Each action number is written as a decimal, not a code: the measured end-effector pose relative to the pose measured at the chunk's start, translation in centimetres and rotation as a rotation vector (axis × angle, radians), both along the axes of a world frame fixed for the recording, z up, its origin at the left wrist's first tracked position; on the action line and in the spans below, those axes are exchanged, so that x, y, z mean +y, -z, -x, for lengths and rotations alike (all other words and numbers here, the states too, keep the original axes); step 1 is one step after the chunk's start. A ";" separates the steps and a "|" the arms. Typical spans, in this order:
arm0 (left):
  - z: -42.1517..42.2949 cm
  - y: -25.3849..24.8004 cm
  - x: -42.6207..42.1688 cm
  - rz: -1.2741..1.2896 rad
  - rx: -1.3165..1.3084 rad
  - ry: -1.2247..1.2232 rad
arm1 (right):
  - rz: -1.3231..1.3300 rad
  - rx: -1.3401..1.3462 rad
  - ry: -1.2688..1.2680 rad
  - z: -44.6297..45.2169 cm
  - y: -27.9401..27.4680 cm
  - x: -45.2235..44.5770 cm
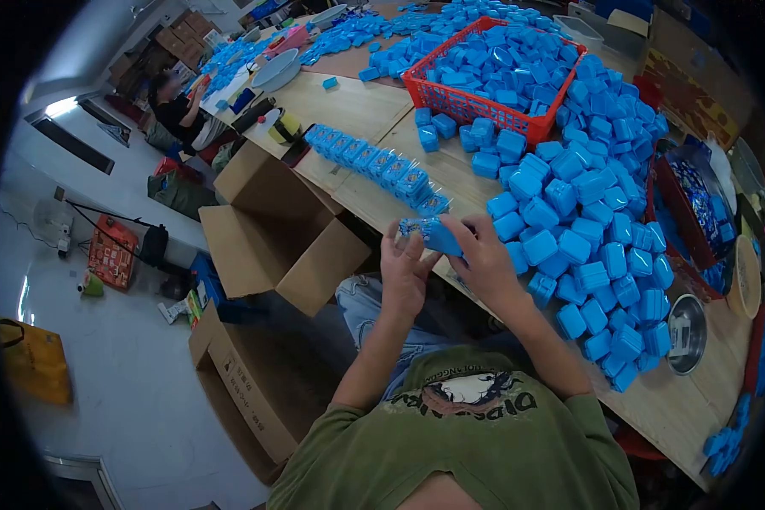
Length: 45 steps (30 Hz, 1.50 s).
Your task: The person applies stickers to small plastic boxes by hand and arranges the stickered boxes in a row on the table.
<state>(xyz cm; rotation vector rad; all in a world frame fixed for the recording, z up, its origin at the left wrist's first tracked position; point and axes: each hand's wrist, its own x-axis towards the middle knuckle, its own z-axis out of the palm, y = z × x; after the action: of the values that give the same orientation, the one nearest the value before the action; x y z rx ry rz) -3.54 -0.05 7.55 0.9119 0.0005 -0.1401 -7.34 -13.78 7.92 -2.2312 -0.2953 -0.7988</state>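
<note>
My left hand point(405, 274) and my right hand point(487, 265) meet over the table's front edge. Both are closed around a small blue plastic box point(444, 237). At the left fingertips its end shows a blue-and-white pattern; whether that is a printed wrapper or the contents, I cannot tell. Just beyond my hands, a row of boxes with printed faces and shiny clear wrapping point(372, 163) runs away to the upper left. Right of my right hand lies a large heap of plain blue boxes point(574, 246).
A red plastic basket point(527, 129) full of blue boxes stands behind the heap. Open cardboard cartons point(268, 229) sit left of the table. A metal bowl point(687, 336) is at the right. A yellow tape roll point(285, 127) lies farther back. Another person point(181, 115) sits at the far left.
</note>
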 end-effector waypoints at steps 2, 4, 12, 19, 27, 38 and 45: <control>-0.3 0.0 0.0 0.023 0.076 0.055 | 0.043 -0.021 -0.004 0.1 0.0 0.3; -0.5 -0.2 0.1 0.058 0.091 0.114 | 0.021 -0.033 -0.008 0.3 0.0 0.4; -0.2 -1.2 -0.2 0.042 -0.022 0.104 | -0.273 -0.039 -0.130 0.3 1.1 0.4; 0.0 -1.1 -0.4 -0.007 -0.019 0.176 | -0.441 0.011 -0.110 0.2 1.9 0.9; 0.3 -1.3 -0.5 -0.122 0.047 0.252 | -0.450 0.006 -0.149 0.2 2.4 1.0; 0.0 -1.0 -0.4 -0.145 0.058 0.245 | -0.440 0.031 -0.135 -0.1 2.9 1.3; -0.6 -1.2 0.8 -0.252 0.136 0.322 | -0.329 0.136 -0.163 0.4 2.1 0.4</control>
<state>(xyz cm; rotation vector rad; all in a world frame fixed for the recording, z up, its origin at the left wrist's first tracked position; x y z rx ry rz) -2.92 0.75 8.71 1.1487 -0.0024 -0.5105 -7.75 -13.34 5.87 -1.9143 -0.2560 -0.5599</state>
